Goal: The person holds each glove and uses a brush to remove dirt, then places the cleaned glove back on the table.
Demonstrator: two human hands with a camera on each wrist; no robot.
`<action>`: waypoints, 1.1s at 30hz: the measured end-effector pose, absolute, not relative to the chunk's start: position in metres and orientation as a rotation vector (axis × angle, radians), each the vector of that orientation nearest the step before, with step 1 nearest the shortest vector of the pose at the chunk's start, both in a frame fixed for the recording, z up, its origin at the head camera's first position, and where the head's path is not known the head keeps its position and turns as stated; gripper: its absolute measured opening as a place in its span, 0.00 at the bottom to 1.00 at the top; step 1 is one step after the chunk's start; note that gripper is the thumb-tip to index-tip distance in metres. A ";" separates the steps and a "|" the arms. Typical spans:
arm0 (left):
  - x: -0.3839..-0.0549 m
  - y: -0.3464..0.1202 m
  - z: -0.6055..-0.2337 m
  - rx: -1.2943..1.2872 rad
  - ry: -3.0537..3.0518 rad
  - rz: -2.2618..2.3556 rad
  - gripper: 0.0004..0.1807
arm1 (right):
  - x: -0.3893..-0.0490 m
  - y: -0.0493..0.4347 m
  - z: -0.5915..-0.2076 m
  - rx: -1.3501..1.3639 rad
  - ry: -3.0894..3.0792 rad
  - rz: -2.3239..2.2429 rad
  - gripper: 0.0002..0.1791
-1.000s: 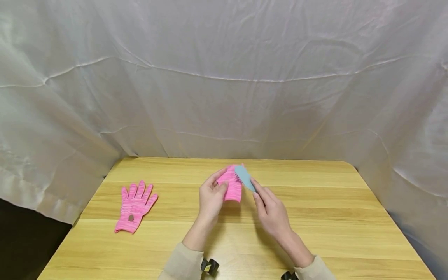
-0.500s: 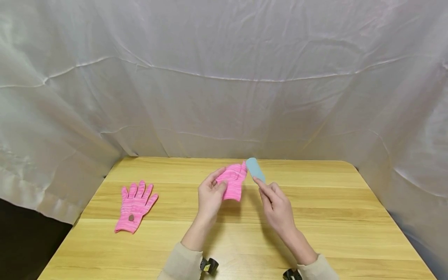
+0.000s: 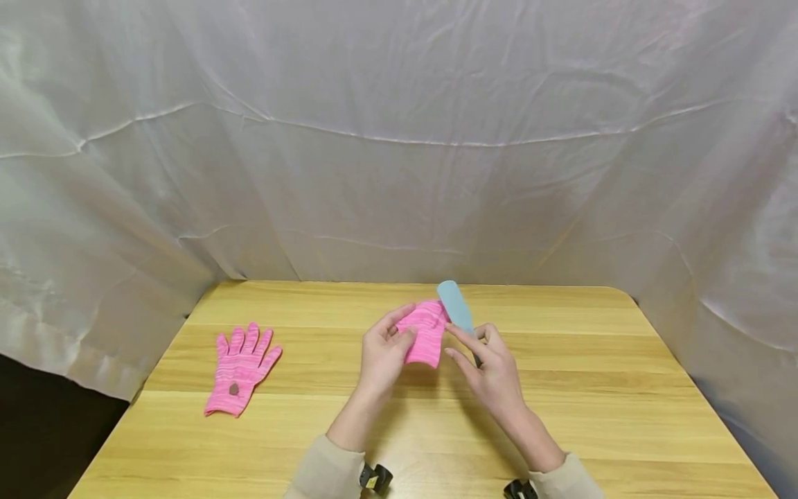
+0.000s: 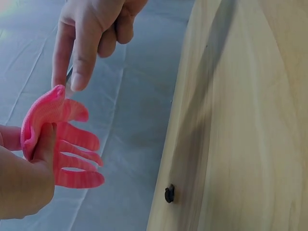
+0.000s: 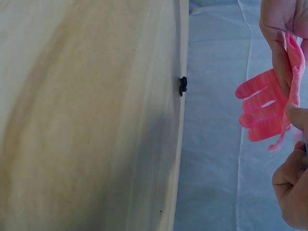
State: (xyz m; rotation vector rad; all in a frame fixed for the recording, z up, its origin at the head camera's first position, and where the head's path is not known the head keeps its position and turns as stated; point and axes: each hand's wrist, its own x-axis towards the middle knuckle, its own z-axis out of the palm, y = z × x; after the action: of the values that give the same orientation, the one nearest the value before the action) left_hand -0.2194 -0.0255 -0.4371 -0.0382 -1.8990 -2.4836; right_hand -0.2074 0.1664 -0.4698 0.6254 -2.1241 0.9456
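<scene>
Held up over the table, a pink knitted glove point(image 3: 430, 334) is pinched between the thumb and fingers of my left hand point(image 3: 380, 352). Its fingers hang down behind it in the left wrist view point(image 4: 79, 156). My right hand point(image 3: 497, 374) keeps a light blue brush point(image 3: 455, 305) under its curled fingers; the brush head points away, beside the glove's right edge. The right index fingertip touches that glove edge, while the thumb is apart from it. The brush's bristles are hidden in the head view. A second pink glove point(image 3: 243, 360) lies flat at the left, with a brown spot point(image 3: 233, 389) near its cuff.
The wooden table point(image 3: 592, 395) extends on all sides of the hands. Grey fabric point(image 3: 399, 187) hangs behind it and along the sides. Black devices point(image 3: 377, 478) sit at both wrists. A small black object point(image 4: 169, 193) shows at the table edge in the wrist views.
The brush has come off the glove's face and swung more upright. My right index finger has reached to the glove's edge. The held glove has shifted slightly right and nearer.
</scene>
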 end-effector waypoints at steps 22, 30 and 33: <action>-0.219 -0.024 -0.443 -0.273 -2.093 -2.528 0.21 | -0.208 0.170 -0.469 0.583 -2.039 1.037 0.15; -0.223 -0.028 -0.442 -0.425 -2.089 -2.640 0.24 | -0.206 0.172 -0.467 0.477 -2.079 1.100 0.10; -0.224 -0.029 -0.441 -0.510 -2.111 -2.659 0.27 | -0.206 0.172 -0.465 0.439 -2.080 1.124 0.08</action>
State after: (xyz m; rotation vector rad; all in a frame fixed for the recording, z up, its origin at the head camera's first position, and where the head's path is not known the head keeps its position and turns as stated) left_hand -0.2241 -0.0290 -0.4413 -0.5096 -2.1111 -2.6588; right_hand -0.2058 0.1723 -0.4653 0.4393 -2.0802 1.1241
